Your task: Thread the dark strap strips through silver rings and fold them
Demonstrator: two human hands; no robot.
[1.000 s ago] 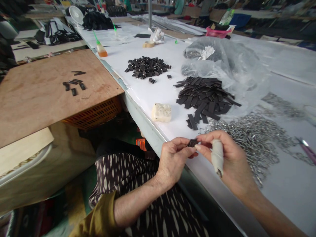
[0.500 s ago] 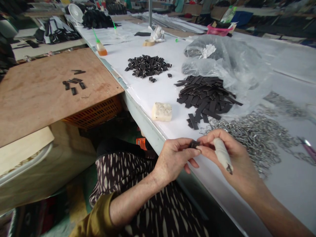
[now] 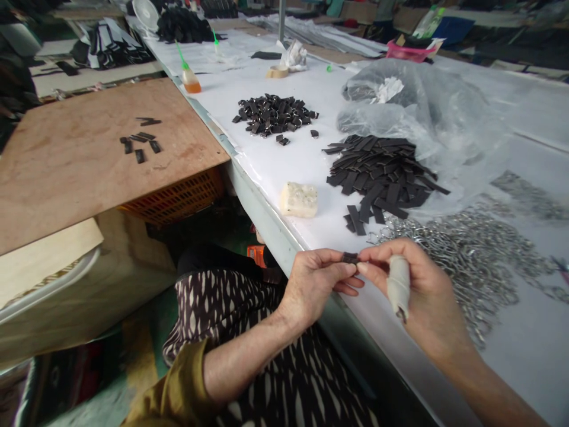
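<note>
While the left hand point(image 3: 310, 283) pinches a small dark rectangular strip point(image 3: 349, 257) right by the white-topped bench's point(image 3: 326, 230) near edge, the right hand's point(image 3: 430, 292) got the other end, plus a whitish wrapped cylinder point(image 3: 399, 284) tucked in its grip.

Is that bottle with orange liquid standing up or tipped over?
Upright. The bottle stands with orange liquid at its bottom and green nozzle pointing up.

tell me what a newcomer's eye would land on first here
Probably the heap of shiny metal pieces on the white tabletop, beside the right hand, with the pile of dark strips beyond it to the left. Next might come the small dark piece held by the fingertips of the left hand and right hand near the table's edge.
</note>
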